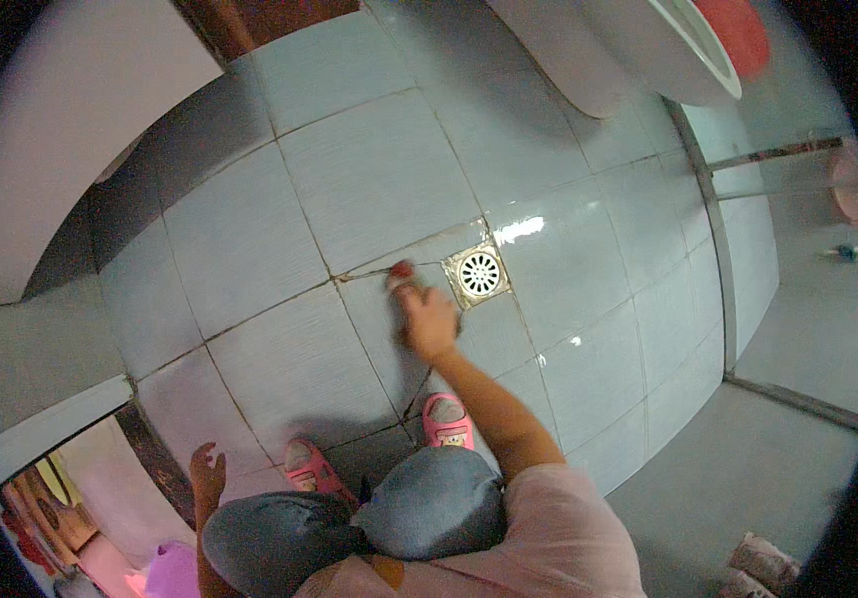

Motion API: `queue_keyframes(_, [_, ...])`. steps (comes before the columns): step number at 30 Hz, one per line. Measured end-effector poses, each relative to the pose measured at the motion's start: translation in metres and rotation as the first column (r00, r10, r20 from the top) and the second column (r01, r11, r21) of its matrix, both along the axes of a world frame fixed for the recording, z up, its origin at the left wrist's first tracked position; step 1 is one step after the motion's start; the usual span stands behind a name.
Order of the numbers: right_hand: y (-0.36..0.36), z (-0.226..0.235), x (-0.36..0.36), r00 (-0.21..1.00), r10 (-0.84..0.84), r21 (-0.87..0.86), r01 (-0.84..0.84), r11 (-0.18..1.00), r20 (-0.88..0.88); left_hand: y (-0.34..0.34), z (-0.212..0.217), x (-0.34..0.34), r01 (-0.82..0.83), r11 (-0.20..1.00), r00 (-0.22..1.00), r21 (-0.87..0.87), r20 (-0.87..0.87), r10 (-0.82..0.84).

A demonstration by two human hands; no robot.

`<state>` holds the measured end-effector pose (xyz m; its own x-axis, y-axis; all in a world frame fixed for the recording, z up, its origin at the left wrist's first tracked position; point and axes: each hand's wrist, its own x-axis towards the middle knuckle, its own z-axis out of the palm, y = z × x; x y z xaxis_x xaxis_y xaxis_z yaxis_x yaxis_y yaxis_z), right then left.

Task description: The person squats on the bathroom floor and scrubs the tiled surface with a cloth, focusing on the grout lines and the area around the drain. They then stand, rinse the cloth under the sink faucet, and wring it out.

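My right hand (427, 317) reaches down to the tiled floor (349, 149), its fingers closed around a small red-tipped object (402, 270). Motion blurs that object and the hand covers most of it, so its kind is unclear. Its red end is at a dark grout line, left of a square metal floor drain (479, 274) with a round slotted cover. Off to my left side, my left hand (208, 473) hangs beside my knee, fingers apart and nothing in it.
My feet, in pink slippers (447, 424), stand close below the right hand. A white toilet (598, 60) is at the far right, with a red round thing (735, 35) by it. A glass partition's metal rail (713, 219) runs along the right. A doorway sill (60, 434) lies left.
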<state>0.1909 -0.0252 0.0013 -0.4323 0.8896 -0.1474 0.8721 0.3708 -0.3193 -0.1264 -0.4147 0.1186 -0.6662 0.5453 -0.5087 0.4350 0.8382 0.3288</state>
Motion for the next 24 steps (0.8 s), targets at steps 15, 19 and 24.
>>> queue_keyframes(15, [0.033,0.045,0.074,0.873,-0.248,-0.141,0.207,0.968,-0.420,0.053,0.024,-0.027,0.176,0.977,0.965,0.123,-0.217,-0.147])
queue_keyframes(19, [0.083,0.090,0.056,0.253,-0.899,-0.872,0.254,0.419,-0.359,0.049,0.066,-0.068,0.171,0.968,0.939,0.184,-0.330,-0.103])
queue_keyframes(24, [0.103,0.235,0.064,0.080,-0.973,-0.886,-0.434,0.163,-0.218,0.032,0.102,-0.050,-0.103,0.951,0.985,0.291,-0.100,0.138])
